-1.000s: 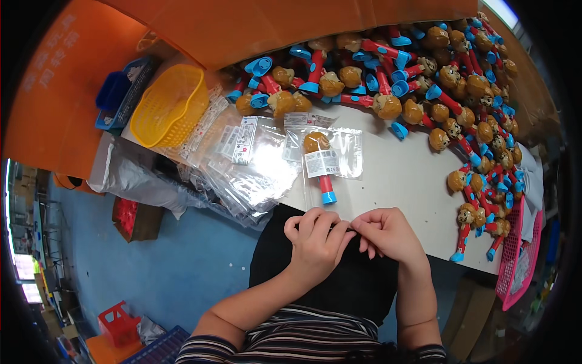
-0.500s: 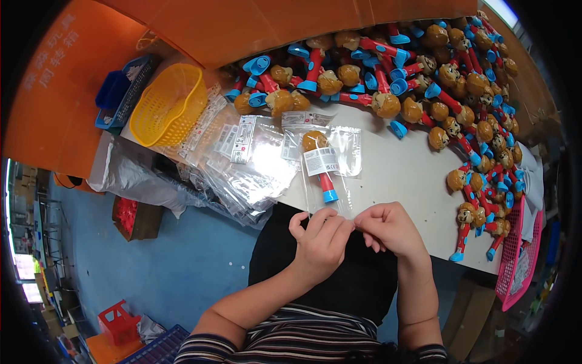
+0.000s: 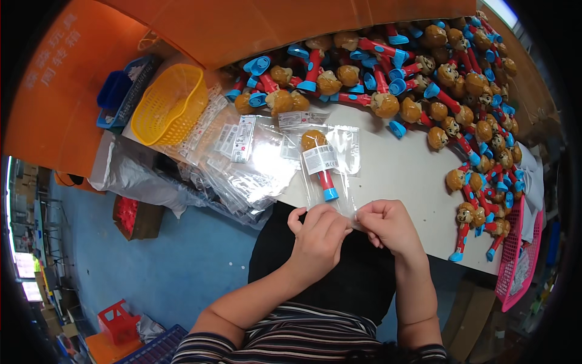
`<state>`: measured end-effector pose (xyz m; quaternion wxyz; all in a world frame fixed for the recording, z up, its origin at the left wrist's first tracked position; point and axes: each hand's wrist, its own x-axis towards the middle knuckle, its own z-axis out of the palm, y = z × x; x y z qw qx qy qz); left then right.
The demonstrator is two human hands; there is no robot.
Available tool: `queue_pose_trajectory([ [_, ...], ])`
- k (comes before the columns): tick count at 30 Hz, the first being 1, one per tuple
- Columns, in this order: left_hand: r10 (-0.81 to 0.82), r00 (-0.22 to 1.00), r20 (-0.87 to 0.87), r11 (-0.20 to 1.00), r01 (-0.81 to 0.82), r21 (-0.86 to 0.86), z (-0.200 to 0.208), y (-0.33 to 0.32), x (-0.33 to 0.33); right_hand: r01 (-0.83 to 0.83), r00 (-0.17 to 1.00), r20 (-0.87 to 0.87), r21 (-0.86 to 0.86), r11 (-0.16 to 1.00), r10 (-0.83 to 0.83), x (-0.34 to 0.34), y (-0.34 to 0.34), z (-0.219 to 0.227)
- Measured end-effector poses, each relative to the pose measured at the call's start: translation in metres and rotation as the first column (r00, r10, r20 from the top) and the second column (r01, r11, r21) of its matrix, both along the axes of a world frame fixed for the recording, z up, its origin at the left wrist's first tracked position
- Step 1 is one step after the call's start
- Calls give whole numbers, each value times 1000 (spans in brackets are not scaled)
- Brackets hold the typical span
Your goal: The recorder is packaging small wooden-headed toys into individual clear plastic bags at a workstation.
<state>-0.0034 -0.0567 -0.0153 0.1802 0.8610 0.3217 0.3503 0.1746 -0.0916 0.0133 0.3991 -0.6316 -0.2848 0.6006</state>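
A clear plastic bag (image 3: pixel 341 193) lies at the table's front edge with a figure toy (image 3: pixel 326 180) inside it. The toy has a round brown head, a red body and a blue base, and a white printed label (image 3: pixel 320 159) covers part of it. My left hand (image 3: pixel 320 238) has its fingers closed on the bag's near edge, left of the middle. At the right corner of that edge, my right hand (image 3: pixel 388 225) pinches the plastic between thumb and fingers. Beneath the filled bag another flat clear bag (image 3: pixel 347 141) shows.
Clear bags (image 3: pixel 233 176) are heaped at the left, beside a yellow basket (image 3: pixel 167 106) and a blue basket (image 3: pixel 134 91). Many similar toys (image 3: pixel 385 104) pile along the back and right. A pink basket (image 3: pixel 515 273) stands at the right edge; an orange panel (image 3: pixel 291 30) rises behind.
The near edge of the bag has shifted slightly, and my hands have moved a little apart along it. The toy stays inside the bag in nearly the same place.
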Motion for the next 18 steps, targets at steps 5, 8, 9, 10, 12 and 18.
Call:
queue_pose_trajectory([
  [5,24,1000,17,1000,-24,0,6,-1,0,-37,998,-43,-12,999,36,4,1,4],
  [8,59,998,37,996,-62,59,4,-3,7,-39,997,-61,-17,999,38,5,0,6],
  [9,76,996,48,991,-80,106,1,-3,8,-40,997,-60,-16,999,38,5,0,6],
  [10,74,996,48,991,-79,105,0,-4,9,-43,997,-66,-24,999,41,5,-1,5],
  [12,71,996,50,988,-77,131,-2,-5,9,-46,996,-72,-32,998,43,5,-2,3],
  [18,35,998,55,996,-39,81,-5,-4,12,-27,999,-47,2,1000,27,3,-3,0],
])
